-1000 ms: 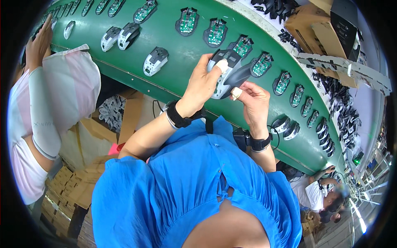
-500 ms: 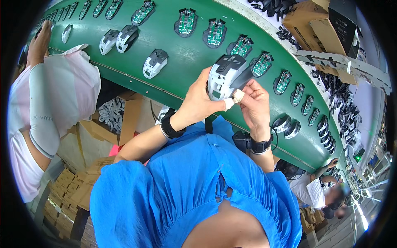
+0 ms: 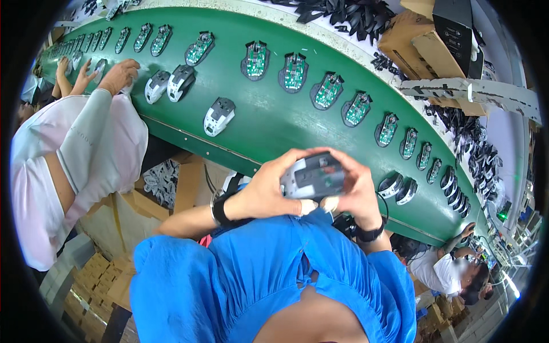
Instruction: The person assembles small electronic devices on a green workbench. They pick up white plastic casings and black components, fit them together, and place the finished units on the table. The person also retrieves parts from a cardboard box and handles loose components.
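A white and black computer mouse is held between both hands at the bench's near edge, slightly blurred. My left hand is closed around its left side, the thumb along the lower edge. The fingers of my right hand wrap its right side, and that thumb also presses low on it. Pale covers sit on both thumb tips. Just past the hands, a single white and black mouse lies on the green bench. Whether the dark side part seen earlier is fitted is hidden.
Dark mouse bases with green circuit boards line the bench. Two mice lie left, two more right. Black parts fill the far ledge beside a cardboard box. A co-worker's hand reaches over the bench at left.
The mouse has come down closer to my body and turned. My right hand, earlier at a dark part on its lower right, now wraps its side. The co-worker's arm has moved right.
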`<state>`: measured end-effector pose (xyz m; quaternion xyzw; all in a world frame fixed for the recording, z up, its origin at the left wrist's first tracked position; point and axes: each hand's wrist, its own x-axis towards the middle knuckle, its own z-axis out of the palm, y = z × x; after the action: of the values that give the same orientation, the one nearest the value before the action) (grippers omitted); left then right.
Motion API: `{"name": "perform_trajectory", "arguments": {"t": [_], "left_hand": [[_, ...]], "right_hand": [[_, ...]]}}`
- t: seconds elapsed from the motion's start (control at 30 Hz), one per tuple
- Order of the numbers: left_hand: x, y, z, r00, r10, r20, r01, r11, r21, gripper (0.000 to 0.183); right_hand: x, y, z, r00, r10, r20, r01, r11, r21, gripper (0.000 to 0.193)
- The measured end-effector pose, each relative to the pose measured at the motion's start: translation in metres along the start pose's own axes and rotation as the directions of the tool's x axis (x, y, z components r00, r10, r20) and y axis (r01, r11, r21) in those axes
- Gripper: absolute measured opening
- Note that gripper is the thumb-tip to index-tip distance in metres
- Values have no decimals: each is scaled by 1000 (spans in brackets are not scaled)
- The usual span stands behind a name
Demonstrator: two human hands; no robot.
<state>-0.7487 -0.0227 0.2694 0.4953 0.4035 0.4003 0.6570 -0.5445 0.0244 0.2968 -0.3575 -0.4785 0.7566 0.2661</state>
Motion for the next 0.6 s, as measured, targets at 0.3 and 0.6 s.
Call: {"name": "perform_trajectory", "arguments": {"t": [0.3,0.6], "left_hand": [[33,-9,8,972,-37,-233,87,974,211,63],[74,-112,58,1000,20,10,-22,807,590,83]], "right_hand": [[17,36,-12,972,54,-230,-19,988,154,60],[0,161,-93,483,82,-872,173,967,187,41]]}}
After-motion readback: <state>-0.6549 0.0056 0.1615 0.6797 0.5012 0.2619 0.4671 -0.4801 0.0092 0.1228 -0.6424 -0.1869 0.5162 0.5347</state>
